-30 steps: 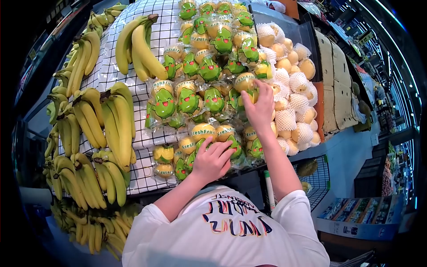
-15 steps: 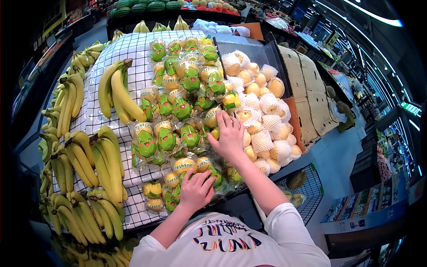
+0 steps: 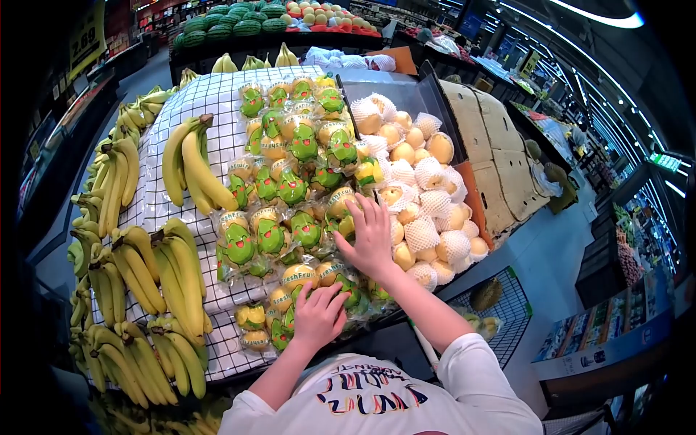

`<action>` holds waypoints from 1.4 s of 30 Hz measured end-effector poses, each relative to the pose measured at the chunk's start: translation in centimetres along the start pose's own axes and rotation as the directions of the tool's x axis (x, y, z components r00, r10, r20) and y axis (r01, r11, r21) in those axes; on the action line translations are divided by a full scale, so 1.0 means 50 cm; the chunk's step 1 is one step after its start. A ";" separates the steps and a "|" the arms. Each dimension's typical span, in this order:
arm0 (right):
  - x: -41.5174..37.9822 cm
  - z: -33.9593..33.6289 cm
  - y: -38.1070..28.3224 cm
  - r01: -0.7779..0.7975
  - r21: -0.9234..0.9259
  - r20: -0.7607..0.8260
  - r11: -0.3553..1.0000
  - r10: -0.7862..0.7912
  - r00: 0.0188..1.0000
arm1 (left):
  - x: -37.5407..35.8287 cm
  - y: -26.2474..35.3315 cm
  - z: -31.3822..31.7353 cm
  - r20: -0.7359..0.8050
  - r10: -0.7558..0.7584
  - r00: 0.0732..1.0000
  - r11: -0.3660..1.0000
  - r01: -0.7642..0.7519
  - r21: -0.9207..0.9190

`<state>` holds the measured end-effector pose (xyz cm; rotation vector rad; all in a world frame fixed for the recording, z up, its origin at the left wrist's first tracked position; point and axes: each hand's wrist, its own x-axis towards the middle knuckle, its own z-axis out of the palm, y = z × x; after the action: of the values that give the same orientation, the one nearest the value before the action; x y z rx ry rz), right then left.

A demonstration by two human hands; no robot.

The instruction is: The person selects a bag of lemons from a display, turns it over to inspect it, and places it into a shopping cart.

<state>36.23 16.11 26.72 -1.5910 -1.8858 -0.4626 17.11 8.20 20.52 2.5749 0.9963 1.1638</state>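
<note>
Clear "FreshFruit" bags (image 3: pixel 293 185) of yellow fruit, printed with green smiling cartoon figures, lie in rows on a white checked cloth. My right hand (image 3: pixel 368 235) is at the right side of these rows, its thumb and fingers around the end of one bag (image 3: pixel 339 203). Its palm covers part of that bag. Lower down, my left hand (image 3: pixel 320 315) rests with fingers apart on bags in the front rows, near the display's front edge. Beside my right hand is a heap of pale round fruit (image 3: pixel 424 196), many in white foam nets.
Banana bunches (image 3: pixel 181 275) line the left side, and one bunch (image 3: pixel 196 163) lies on the checked cloth (image 3: pixel 228 87). Cardboard (image 3: pixel 486 156) borders the right. A wire shopping cart (image 3: pixel 511 312) holding a spiky fruit stands to the lower right. Watermelons (image 3: pixel 232 22) lie behind.
The camera view has shifted slightly, so the display sits a little lower in the picture. Both hands stay on the same bags, with little visible movement.
</note>
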 end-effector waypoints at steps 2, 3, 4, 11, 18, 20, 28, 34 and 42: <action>-0.011 0.004 -0.004 0.014 0.013 0.041 1.000 -0.015 0.999 | -0.001 0.000 0.001 0.002 -0.003 1.000 1.000 0.003 -0.006; -0.019 0.021 0.001 0.020 -0.004 0.064 1.000 -0.020 0.998 | -0.001 0.000 0.002 -0.001 -0.004 1.000 1.000 0.004 -0.004; -0.020 0.025 0.001 0.024 -0.022 0.087 0.999 -0.022 0.996 | 0.000 0.000 0.004 -0.003 -0.003 1.000 1.000 0.003 -0.003; -0.013 0.010 0.002 0.013 -0.072 0.187 0.997 0.000 0.982 | 0.004 0.003 -0.002 0.012 0.009 1.000 1.000 -0.010 0.020; -0.080 -0.067 -0.040 -0.062 0.175 0.020 0.983 0.060 0.998 | 0.005 0.001 -0.001 0.021 -0.025 0.999 0.999 0.024 0.022; -0.128 -0.077 -0.053 -0.095 0.220 -0.002 0.971 0.098 0.995 | 0.007 0.002 -0.001 0.024 -0.038 0.999 0.999 0.038 0.014; -0.418 -0.153 0.019 -0.312 0.029 -0.008 0.950 0.312 0.950 | 0.009 -0.007 0.015 0.032 -0.033 0.999 0.999 0.032 0.017; -0.643 -0.243 0.094 -0.589 -0.236 0.109 0.773 0.623 0.775 | 0.015 0.011 0.005 0.059 -0.035 0.998 0.997 0.031 0.068; -0.751 -0.255 0.133 -0.713 -0.363 0.660 0.600 0.706 0.257 | 0.023 0.052 -0.015 0.119 -0.096 0.988 0.993 0.087 0.076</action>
<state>48.70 -18.68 10.82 -2.6743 -1.3122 0.7779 18.45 6.80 22.75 2.5874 1.1333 0.9515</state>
